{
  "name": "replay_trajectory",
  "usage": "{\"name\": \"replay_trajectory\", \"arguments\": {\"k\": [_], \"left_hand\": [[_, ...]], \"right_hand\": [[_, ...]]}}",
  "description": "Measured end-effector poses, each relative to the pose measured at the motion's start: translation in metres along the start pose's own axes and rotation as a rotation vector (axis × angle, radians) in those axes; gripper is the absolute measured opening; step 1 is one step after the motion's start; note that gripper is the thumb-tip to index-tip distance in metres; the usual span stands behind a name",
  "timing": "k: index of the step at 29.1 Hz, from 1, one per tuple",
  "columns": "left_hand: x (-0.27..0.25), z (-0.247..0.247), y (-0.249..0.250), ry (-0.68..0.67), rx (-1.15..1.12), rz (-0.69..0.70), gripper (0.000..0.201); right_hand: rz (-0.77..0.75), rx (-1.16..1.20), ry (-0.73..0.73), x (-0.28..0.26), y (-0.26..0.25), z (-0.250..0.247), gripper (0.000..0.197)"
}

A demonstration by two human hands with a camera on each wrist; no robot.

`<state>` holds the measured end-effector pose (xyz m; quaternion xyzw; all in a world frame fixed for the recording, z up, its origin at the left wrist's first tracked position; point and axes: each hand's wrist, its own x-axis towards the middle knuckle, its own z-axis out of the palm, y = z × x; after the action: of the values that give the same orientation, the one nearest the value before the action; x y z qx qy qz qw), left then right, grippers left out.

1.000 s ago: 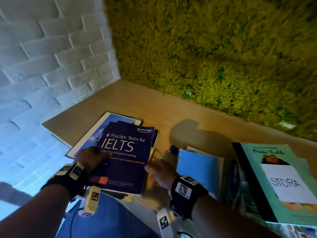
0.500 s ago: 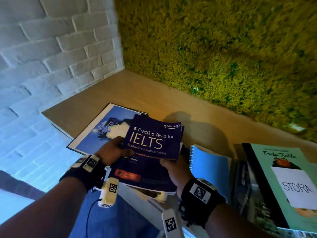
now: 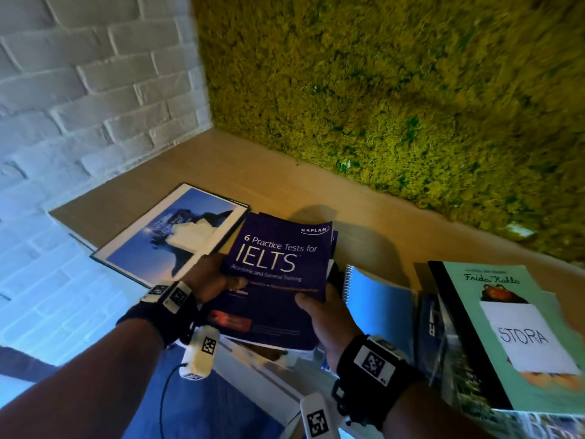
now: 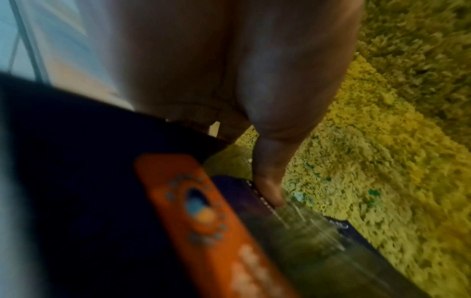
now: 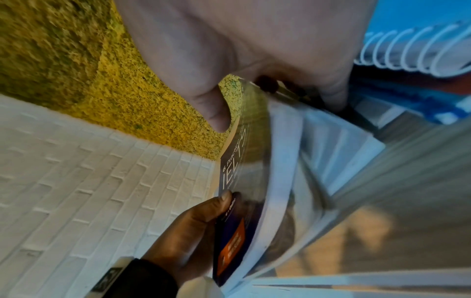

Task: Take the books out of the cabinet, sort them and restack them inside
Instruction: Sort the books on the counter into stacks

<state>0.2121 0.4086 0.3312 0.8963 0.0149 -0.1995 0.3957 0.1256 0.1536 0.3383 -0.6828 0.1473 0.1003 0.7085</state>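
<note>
Ahead of me: green moss wall; white brick wall to my left; wooden surface below.

The IELTS book is deep purple with white and pale lettering and an orange-red patch low on its cover. The book at the counter's left edge shows a blue picture inside a white border with a dark rim. The counter is light wood-grain. The notebook is bright blue with a white spiral. The Kahlo book is mint green with a black spine and a white label. One wall is white brick, the moss wall mottled yellow-green.
</note>
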Motion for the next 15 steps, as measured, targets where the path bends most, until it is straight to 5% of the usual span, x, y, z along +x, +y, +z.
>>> {"name": "replay_trajectory", "arguments": {"k": [3,7,11,15], "left_hand": [[0.005,0.000,0.000,0.090,-0.092,-0.036,0.075],[-0.027,0.000,0.041,0.158,-0.422,-0.009,0.031],[-0.036,-0.006,0.047,0.155,-0.697,-0.042,0.028],[-0.041,-0.005,0.048,0.165,-0.614,-0.017,0.029]], "right_hand": [[-0.016,0.020,0.028,-0.002,-0.004,-0.001,0.058],[0.024,0.029,0.123,-0.004,-0.012,-0.003,0.048],[-0.091,0.006,0.151,-0.011,-0.035,-0.002,0.037],[0.094,0.291,0.039,-0.005,-0.051,-0.013,0.032]]}}
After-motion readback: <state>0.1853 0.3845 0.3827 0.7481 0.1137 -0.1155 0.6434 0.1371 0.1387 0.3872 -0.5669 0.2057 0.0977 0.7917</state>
